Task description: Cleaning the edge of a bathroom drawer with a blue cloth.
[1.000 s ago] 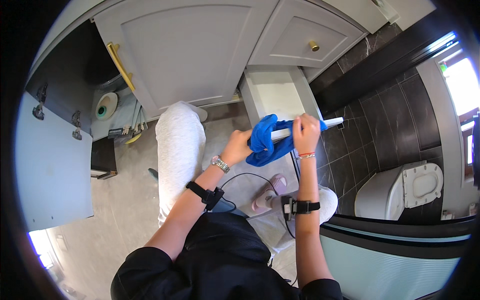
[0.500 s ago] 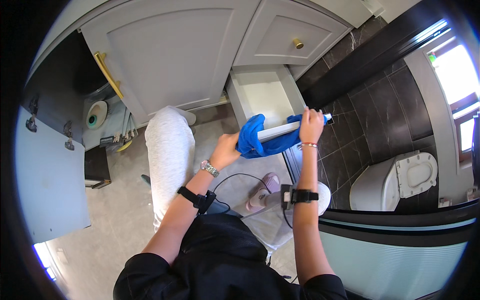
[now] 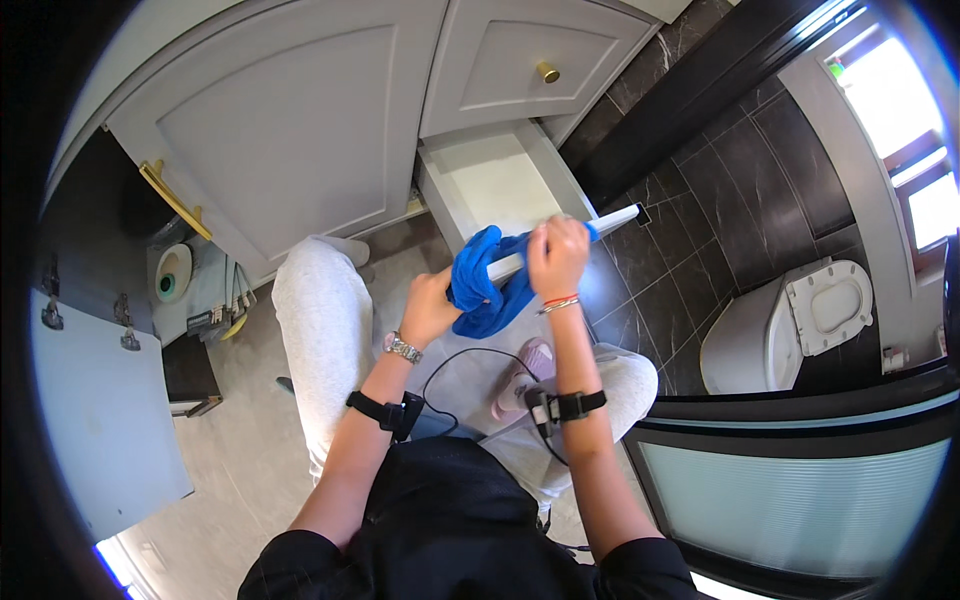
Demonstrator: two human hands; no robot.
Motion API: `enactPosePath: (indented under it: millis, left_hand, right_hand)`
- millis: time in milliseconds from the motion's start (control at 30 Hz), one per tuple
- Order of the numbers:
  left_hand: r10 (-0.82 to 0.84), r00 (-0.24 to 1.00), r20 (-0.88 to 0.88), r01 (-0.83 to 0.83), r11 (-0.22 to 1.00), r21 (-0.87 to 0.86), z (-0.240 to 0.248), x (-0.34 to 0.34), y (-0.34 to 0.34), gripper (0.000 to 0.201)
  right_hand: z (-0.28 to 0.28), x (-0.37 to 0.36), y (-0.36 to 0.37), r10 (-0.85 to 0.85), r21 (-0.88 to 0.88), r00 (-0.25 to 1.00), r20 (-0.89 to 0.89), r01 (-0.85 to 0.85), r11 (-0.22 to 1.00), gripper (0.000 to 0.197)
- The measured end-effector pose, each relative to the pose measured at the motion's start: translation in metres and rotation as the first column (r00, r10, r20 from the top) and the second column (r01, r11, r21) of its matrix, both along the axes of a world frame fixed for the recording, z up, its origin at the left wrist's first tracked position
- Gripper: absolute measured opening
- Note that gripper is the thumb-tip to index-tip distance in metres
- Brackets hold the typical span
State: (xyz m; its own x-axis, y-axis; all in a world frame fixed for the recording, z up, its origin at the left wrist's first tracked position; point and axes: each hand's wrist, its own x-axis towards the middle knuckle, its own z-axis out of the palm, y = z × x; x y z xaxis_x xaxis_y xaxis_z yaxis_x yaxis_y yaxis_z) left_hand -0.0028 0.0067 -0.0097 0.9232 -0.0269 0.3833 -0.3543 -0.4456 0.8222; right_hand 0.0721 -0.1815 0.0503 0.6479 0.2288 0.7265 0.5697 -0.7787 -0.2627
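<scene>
A pulled-out white drawer (image 3: 497,185) lies ahead of me in the grey cabinet. The white top edge of its front panel (image 3: 615,219) slants across at my hands. A blue cloth (image 3: 482,300) is draped over this edge, bunched at the left end and reaching toward the right. My left hand (image 3: 430,306) is closed on the cloth at the panel's left end. My right hand (image 3: 558,258) grips the cloth around the edge near its middle, fingers folded over the top. The edge's right end is bare.
Above the drawer is a closed one with a gold knob (image 3: 547,73). A cabinet door (image 3: 290,120) with a gold handle (image 3: 175,200) stands left. Further left, an open pale door (image 3: 110,400) fronts a compartment holding tools. A toilet (image 3: 770,325) and glass panel (image 3: 800,495) are at right.
My right hand has slid left along the panel edge with the cloth, from the right end toward my left hand, baring the right end. My left hand keeps its hold.
</scene>
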Motion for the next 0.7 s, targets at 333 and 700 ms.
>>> enactPosePath:
  millis: [333,700]
  left_hand:
    - [-0.016,0.996,-0.085,0.015,1.000,-0.018,-0.005,0.002,0.000,0.030]
    - [0.007,0.999,-0.036,-0.006,1.000,0.012,-0.001,0.001,0.002,0.030]
  right_hand:
    - [0.010,0.091,-0.109,-0.380,-0.025,0.884,-0.273,0.389,0.921,0.033]
    - [0.005,0.029,-0.034,-0.237,-0.234,0.966,-0.101,0.208,0.950,0.032]
